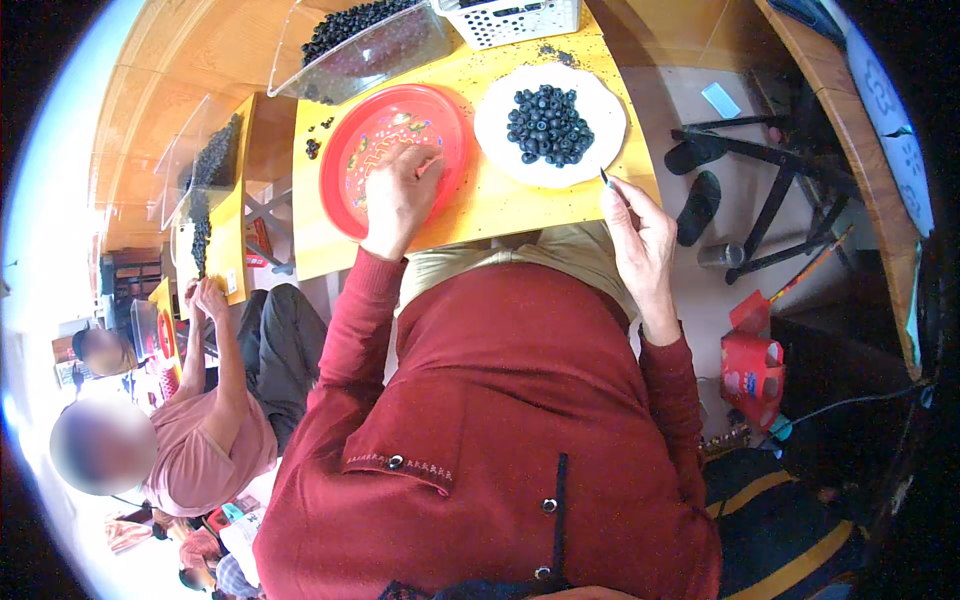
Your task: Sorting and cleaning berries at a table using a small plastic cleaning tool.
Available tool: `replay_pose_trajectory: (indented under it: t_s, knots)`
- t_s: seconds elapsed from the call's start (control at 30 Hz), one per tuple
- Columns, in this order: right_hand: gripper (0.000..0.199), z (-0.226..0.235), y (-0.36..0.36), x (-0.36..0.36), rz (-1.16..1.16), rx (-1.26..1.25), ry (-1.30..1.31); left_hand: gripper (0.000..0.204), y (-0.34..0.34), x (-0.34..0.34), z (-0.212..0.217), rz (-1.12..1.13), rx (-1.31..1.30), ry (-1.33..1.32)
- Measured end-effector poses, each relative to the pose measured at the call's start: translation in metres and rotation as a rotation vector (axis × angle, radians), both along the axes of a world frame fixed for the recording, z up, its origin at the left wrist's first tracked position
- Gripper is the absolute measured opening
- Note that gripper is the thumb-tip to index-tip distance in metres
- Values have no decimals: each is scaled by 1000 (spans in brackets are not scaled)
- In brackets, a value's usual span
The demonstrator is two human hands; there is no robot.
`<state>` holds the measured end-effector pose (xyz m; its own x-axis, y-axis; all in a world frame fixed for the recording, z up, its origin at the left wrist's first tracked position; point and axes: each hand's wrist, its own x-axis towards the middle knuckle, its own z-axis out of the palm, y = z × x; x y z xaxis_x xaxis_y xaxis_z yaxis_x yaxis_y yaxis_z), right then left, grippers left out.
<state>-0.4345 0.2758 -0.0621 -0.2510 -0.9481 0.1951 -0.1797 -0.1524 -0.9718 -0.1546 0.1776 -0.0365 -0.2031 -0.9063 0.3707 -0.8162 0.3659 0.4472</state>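
Observation:
My left hand [402, 190] is over the red plate [337, 190] with a coloured pattern inside. Its thumb and fingers are pinched together, and anything between them is too small to make out. In my right hand [643, 235], between thumb and forefinger, is a thin dark pointed tool [604, 176], its tip near the white plate's lower right rim. That white scalloped plate [490, 125] carries a heap of dark blue-black, bead-like round pieces [550, 125]. A few similar pieces [313, 148] lie loose left of the red plate.
Beyond the plates stand a clear bin [400, 60] of dark round pieces and a white perforated basket [510, 25]. Dark crumbs dot the yellow table [480, 225]. At left a co-worker [220, 420] handles dark pieces at another table. A folding stand [780, 180] and slippers [698, 207] are at right.

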Motion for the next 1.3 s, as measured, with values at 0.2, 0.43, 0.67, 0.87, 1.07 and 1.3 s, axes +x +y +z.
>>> replay_pose_trajectory:
  t_s: [0.2,0.43,0.67,0.87,1.07,1.3]
  knots:
    - [34,-2,3,-2,-19,-6,-4,16,0,-59,0,-256,-50,-52]
    - [34,0,8,-7,-70,-41,-10,30,-11,-89,2,-156,145,-259]
    - [34,-6,9,-10,-65,-11,-59,24,-14,-84,-4,-332,52,-170]
    - [34,-9,7,-10,-63,7,-66,25,0,-82,3,-366,121,29]
    - [33,-7,4,-7,-39,18,-79,19,-1,-78,-1,-324,380,298]
    - [34,-7,4,-1,-32,11,-70,19,-3,-77,-1,-446,472,502]
